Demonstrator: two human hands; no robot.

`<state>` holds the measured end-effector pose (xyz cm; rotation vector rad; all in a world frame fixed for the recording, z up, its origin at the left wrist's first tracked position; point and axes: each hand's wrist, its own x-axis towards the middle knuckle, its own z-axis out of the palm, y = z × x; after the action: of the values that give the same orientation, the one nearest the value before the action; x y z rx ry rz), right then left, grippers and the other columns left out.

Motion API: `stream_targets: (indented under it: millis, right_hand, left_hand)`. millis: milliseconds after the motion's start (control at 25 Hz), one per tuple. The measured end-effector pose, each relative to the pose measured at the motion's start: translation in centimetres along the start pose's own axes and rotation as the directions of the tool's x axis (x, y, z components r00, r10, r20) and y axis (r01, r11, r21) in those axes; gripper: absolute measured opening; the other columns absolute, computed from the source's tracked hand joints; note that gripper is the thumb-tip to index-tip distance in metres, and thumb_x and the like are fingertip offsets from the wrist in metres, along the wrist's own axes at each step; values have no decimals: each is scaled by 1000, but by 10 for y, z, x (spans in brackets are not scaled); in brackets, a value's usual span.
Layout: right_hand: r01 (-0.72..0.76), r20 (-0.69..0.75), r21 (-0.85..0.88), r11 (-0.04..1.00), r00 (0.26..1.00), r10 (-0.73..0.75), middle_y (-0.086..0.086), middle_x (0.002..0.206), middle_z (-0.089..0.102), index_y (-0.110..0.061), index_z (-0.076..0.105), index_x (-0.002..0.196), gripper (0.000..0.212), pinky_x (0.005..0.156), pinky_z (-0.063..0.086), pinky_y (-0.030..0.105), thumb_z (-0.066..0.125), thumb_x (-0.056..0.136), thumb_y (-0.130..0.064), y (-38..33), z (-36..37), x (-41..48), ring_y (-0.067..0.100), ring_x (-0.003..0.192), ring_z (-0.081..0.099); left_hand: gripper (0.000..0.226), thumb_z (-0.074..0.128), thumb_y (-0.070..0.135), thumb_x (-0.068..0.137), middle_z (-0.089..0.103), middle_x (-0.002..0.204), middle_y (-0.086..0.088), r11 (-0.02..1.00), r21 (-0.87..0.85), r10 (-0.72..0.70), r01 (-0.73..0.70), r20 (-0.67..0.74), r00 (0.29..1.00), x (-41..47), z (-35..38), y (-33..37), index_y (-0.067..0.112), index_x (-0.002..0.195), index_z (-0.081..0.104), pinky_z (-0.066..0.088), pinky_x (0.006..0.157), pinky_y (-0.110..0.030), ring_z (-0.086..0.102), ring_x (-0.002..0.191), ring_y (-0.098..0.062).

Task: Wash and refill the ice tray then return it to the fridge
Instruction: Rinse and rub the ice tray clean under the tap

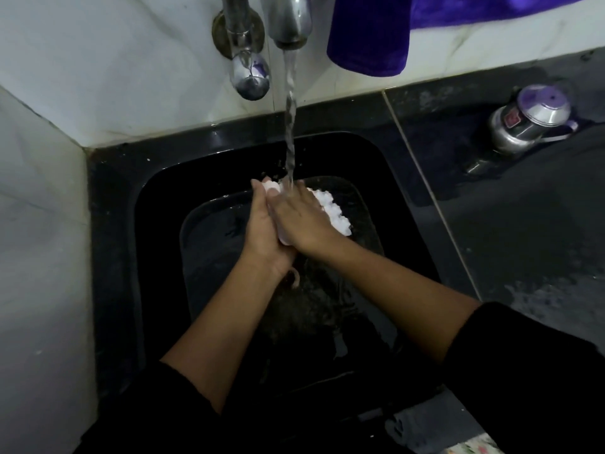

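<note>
Head view: wash step in hand. Ice tray [331, 208] is held under the tap [288, 22] stream, above the sink [131, 231]. Left hand [262, 226] curls its fingers [258, 191] round the tray's left side. Right hand [299, 221] lies across the tray, fingers together; any curl underneath cannot be told. Next, probably: rinse every cell, then level the tray to refill.

Both hands cover most of the ice tray [334, 211]: only a white corner past the left hand [262, 231] fingertips and a lumpy edge just right of the right hand [301, 221] fingers show. The right fingertips blur into the water stream [289, 126]. The tap [288, 21] beyond them is cut off by the top edge.
</note>
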<state>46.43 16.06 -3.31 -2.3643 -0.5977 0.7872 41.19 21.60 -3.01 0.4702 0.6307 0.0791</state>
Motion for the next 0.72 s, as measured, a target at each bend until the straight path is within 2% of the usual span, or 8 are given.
stream_targets:
  millis: [80, 160, 240, 360, 400, 520, 640, 720]
  right_hand:
    - [-68, 36, -55, 996, 997, 70, 13, 167, 28, -22, 32, 160, 71, 124, 18, 58, 20, 102, -62, 13, -18, 15, 36, 154, 25]
    - [-189, 20, -55, 980, 981, 191, 13, 170, 21, -21, 27, 162, 65, 125, 13, 59, 21, 107, -55, 23, -31, 21, 38, 156, 17]
    - [-104, -7, -167, 981, 995, 104, 16, 168, 24, -16, 28, 161, 67, 124, 18, 58, 21, 105, -54, 10, -17, 1, 38, 154, 22]
    - [-8, 41, -9, 1000, 999, 9, 13, 172, 15, -19, 20, 165, 78, 127, 10, 56, 23, 100, -63, 2, 0, -19, 32, 159, 11]
    - [-33, 31, -41, 999, 999, 34, 14, 173, 11, -19, 18, 165, 75, 127, 8, 56, 28, 103, -61, 12, -6, -5, 34, 159, 9]
    - [-352, -62, -13, 936, 935, 350, 19, 171, 12, -21, 17, 165, 79, 123, 10, 63, 24, 101, -68, 36, -33, 26, 42, 156, 11]
    - [-91, -38, -151, 984, 996, 86, 16, 171, 14, -25, 22, 163, 76, 121, 14, 62, 26, 99, -67, 4, -1, 2, 43, 156, 11]
    - [-10, 19, -45, 999, 1000, 11, 10, 174, 8, -25, 19, 165, 80, 126, 6, 59, 15, 99, -70, -7, 4, -12, 33, 160, 4]
  left_hand:
    - [69, 39, 67, 104, 69, 134, -17, 999, 53, -10, 11, -15, 1000, -10, 12, -3, 11, 135, 63, 59, 98, -49, 72, 115, -29]
    - [63, 32, 62, 107, 76, 113, -12, 992, 123, -16, 24, -66, 998, -13, 13, -9, 13, 123, 67, 64, 81, -42, 78, 98, -25]
    - [70, 34, 68, 104, 72, 126, -13, 997, 75, -26, 29, -51, 998, -10, 6, -1, 11, 127, 67, 56, 103, -48, 70, 119, -29]
    - [72, 41, 72, 100, 64, 142, -16, 999, 30, -26, 28, -69, 997, 0, -6, 5, 11, 127, 67, 37, 121, -57, 54, 140, -37]
    - [70, 40, 69, 102, 63, 142, -17, 999, 44, -8, 11, -53, 999, -3, -5, 1, 11, 132, 64, 39, 119, -57, 52, 141, -38]
    - [73, 44, 64, 103, 54, 153, -19, 997, 60, -38, 38, -2, 999, -21, 3, -12, 9, 151, 51, 49, 110, -55, 52, 142, -38]
    - [88, 73, 60, 86, 50, 158, -16, 998, -47, 29, -29, 13, 999, -11, -6, -3, 17, 157, 44, 31, 121, -63, 49, 144, -38]
    - [68, 72, 57, 91, 53, 156, -10, 996, -69, 51, -53, -28, 998, -11, -5, 5, 25, 147, 53, 30, 122, -64, 51, 143, -36]
